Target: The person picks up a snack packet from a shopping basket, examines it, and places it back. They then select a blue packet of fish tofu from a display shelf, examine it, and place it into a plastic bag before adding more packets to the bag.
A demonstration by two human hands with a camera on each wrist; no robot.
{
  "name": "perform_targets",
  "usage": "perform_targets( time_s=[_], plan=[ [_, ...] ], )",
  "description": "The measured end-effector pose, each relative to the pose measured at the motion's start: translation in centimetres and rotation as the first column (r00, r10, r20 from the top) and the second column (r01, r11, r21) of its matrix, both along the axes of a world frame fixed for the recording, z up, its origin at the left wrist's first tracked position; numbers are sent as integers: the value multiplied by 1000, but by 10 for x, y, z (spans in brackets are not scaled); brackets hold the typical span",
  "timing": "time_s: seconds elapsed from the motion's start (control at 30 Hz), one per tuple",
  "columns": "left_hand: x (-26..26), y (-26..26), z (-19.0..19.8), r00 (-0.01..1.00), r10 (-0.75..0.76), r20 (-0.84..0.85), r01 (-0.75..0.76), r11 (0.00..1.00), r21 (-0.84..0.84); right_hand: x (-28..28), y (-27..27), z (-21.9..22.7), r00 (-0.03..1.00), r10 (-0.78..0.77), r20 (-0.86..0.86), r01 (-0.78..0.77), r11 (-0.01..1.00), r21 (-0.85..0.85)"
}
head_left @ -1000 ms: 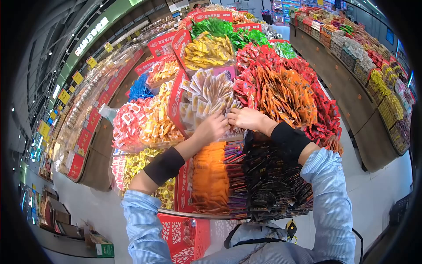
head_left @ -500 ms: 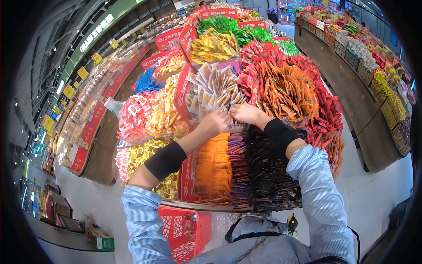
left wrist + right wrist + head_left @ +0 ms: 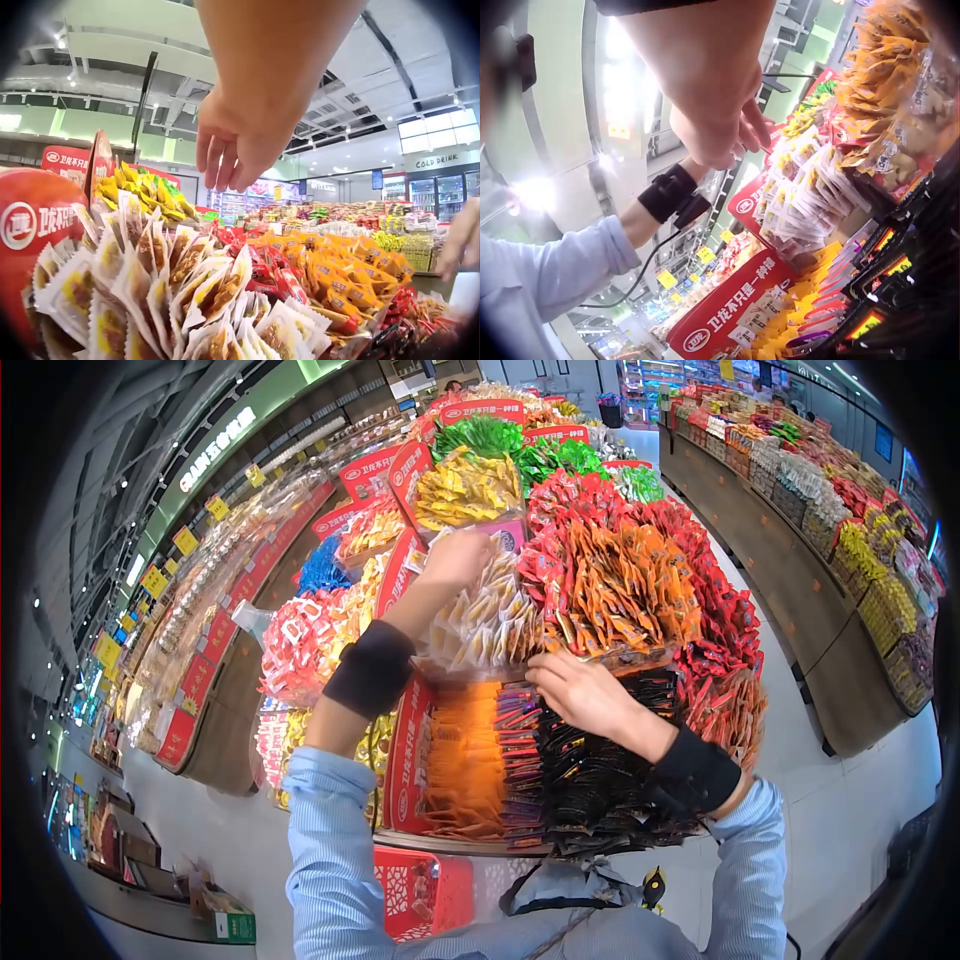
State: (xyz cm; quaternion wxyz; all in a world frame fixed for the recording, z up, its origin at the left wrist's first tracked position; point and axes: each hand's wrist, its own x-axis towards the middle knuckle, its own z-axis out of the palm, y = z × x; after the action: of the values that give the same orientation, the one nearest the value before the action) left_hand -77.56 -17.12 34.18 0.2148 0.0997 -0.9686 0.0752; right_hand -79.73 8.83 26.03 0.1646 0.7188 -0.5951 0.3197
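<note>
Left hand point(image 3: 458, 563) hangs, fingers loose, over flat, crimped packets point(image 3: 487, 622); right hand point(image 3: 580, 690) nearby (can't tell its grip).

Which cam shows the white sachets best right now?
Left wrist: the white sachets fill the near foreground, large enough to see their yellow and brown patches. Head shows them from above, smaller, partly covered by the left hand. Right wrist shows them smaller and slanted.

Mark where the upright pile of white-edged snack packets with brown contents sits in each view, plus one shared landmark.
Head: the white-edged packets are near the centre.
Left wrist: they fill the foreground, lower left to centre.
Right wrist: right of centre, tilted.
Shared landmark: the glossy orange packets, right of them in both head and left wrist views, upper right in the right wrist view.
</note>
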Motion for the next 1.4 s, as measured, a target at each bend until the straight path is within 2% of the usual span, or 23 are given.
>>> perform_targets(
  time_s=[0.07,0.17,0.2,0.33,0.47,0.6,0.7,0.83,0.93,1.03,1.17,1.4],
  plan=[
    [-26,-6,-6,1000,26,1,-26,992,122,2,20,-3,999,-8,46,8,1000,10],
    [-67,-29,-26,996,66,63,-74,989,129,0,48,-7,993,-44,110,36,997,67],
    [-75,-30,-26,981,100,169,-119,987,104,-2,56,-10,990,-56,132,45,996,83],
    [-97,-30,-32,927,264,266,-263,964,-43,-8,79,-22,979,-108,173,86,988,129],
    [-103,-33,-37,900,305,313,-280,952,-122,-11,85,-28,971,-107,212,83,989,119],
    [-101,-51,-43,907,371,199,-348,927,-141,-11,86,-27,967,-86,242,63,993,98],
    [-94,-57,-37,889,392,238,-360,918,-167,-11,88,-27,964,-94,248,73,993,91],
    [-94,-55,-42,929,323,179,-300,943,-144,-13,91,-28,964,-94,247,75,993,87],
    [-92,-55,-40,939,344,30,-341,938,-63,-13,94,-24,964,-90,251,70,994,88],
    [-92,-53,-35,926,377,6,-377,926,1,-14,96,-24,964,-82,253,66,995,71],
    [-92,-41,-43,924,383,12,-382,924,-14,-13,98,-24,959,-72,274,58,996,61],
    [-107,-51,-57,924,352,146,-356,935,-5,-13,104,-30,952,-79,296,63,996,65]
  ],
)
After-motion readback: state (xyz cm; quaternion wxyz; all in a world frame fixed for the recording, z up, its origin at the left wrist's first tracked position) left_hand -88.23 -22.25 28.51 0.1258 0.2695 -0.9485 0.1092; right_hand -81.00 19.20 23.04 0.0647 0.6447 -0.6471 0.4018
